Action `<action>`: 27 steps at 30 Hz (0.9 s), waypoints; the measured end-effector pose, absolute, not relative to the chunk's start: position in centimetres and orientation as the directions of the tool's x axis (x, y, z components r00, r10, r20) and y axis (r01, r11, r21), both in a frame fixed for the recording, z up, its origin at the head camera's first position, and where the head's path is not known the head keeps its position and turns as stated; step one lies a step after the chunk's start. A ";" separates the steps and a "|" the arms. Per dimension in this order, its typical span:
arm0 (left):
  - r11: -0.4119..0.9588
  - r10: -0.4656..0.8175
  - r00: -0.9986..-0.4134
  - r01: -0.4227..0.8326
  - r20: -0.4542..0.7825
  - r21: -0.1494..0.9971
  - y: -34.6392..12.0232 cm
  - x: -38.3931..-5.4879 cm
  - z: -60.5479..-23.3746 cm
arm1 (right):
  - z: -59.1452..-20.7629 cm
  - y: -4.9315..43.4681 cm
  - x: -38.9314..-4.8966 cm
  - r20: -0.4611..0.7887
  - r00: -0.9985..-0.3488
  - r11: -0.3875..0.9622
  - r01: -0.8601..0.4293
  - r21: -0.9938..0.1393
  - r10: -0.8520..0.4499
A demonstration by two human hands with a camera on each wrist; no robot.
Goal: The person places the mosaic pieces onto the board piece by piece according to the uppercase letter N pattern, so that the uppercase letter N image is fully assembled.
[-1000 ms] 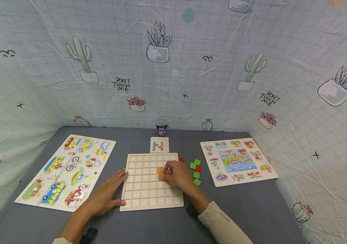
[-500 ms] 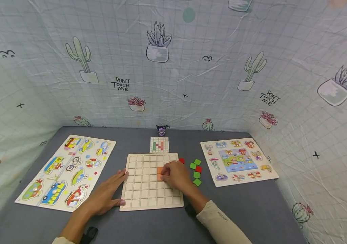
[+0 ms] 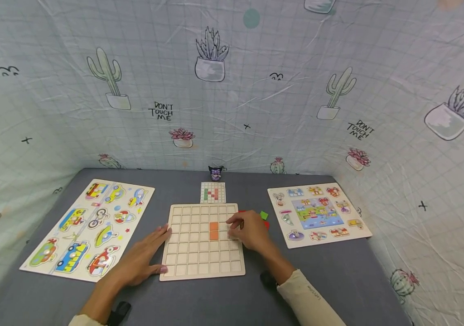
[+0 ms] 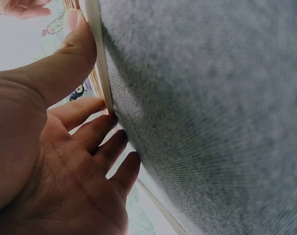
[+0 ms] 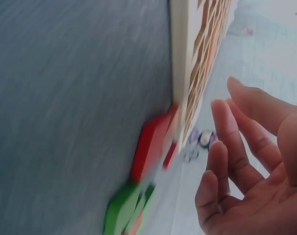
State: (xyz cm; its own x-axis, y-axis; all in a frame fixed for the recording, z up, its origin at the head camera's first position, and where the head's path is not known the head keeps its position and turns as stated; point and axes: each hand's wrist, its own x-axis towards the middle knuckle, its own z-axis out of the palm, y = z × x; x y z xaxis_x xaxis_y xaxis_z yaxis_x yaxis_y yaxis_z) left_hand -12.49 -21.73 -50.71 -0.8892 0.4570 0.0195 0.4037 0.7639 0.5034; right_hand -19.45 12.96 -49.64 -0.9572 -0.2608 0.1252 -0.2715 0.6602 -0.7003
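A wooden grid board (image 3: 191, 260) lies on the table in the head view, with two orange square tiles (image 3: 214, 231) set in neighbouring cells, one above the other. My left hand (image 3: 144, 258) rests against the board's left edge, thumb and fingertips touching it; the left wrist view shows the fingers (image 4: 92, 129) spread along that edge. Over the right part of the board hovers my right hand (image 3: 252, 231), fingers loosely bent and holding nothing. In the right wrist view, red (image 5: 151, 144) and green tiles (image 5: 120, 208) lie beside the board; the hand partly hides them in the head view.
A small pattern card (image 3: 213, 193) lies behind the board, with a purple figurine (image 3: 215, 173) beyond it. A vehicle puzzle board (image 3: 111, 217) lies on the left and another picture puzzle board (image 3: 317, 215) on the right. A printed cloth hangs around the table.
My right hand has let go at the orange tiles and moved right, uncovering both of them. It now covers most of the green tiles. The left hand stays put.
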 end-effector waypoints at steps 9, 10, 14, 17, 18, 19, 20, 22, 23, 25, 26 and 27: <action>0.766 0.454 -0.891 0.404 0.023 0.500 -21.9 -12.5 -50.6 | -49.9 16.5 -19.6 0.060 -0.979 0.743 -0.189 -0.642 -0.197; 0.766 0.454 -0.891 0.403 0.022 0.500 -21.9 -12.5 -50.6 | -49.9 16.7 -19.5 0.051 -0.980 0.758 -0.181 -0.627 -0.192; 0.768 0.453 -0.891 0.402 0.021 0.499 -21.8 -12.5 -50.7 | -50.2 16.9 -19.2 0.045 -0.979 0.802 -0.190 -0.566 -0.200; 0.768 0.453 -0.891 0.405 0.026 0.497 -21.8 -12.5 -50.7 | -50.5 16.8 -19.1 0.044 -0.977 0.820 -0.199 -0.537 -0.209; 0.767 0.454 -0.890 0.407 0.028 0.496 -21.8 -12.5 -50.8 | -50.6 16.8 -19.1 0.042 -0.977 0.825 -0.198 -0.529 -0.207; 0.768 0.455 -0.890 0.408 0.029 0.494 -21.8 -12.6 -50.8 | -50.6 16.8 -19.1 0.039 -0.979 0.829 -0.192 -0.526 -0.202; 0.768 0.456 -0.889 0.412 0.033 0.491 -21.8 -12.6 -50.8 | -50.6 16.7 -19.0 0.041 -0.978 0.829 -0.194 -0.524 -0.203; 0.767 0.460 -0.887 0.421 0.042 0.484 -21.8 -12.6 -50.9 | -50.4 16.7 -19.0 0.040 -0.978 0.826 -0.194 -0.529 -0.204; 0.767 0.461 -0.886 0.425 0.047 0.481 -21.8 -12.6 -50.9 | -50.3 16.7 -19.0 0.036 -0.978 0.824 -0.192 -0.533 -0.205; 0.767 0.465 -0.884 0.432 0.055 0.474 -21.8 -12.5 -50.9 | -50.1 16.8 -19.0 0.025 -0.979 0.813 -0.182 -0.553 -0.202; 0.766 0.467 -0.882 0.437 0.059 0.471 -21.8 -12.5 -50.9 | -50.0 16.8 -18.9 0.023 -0.980 0.809 -0.176 -0.562 -0.197; 0.767 0.467 -0.882 0.437 0.059 0.470 -21.8 -12.5 -50.8 | -50.0 16.8 -18.9 0.024 -0.982 0.804 -0.169 -0.570 -0.189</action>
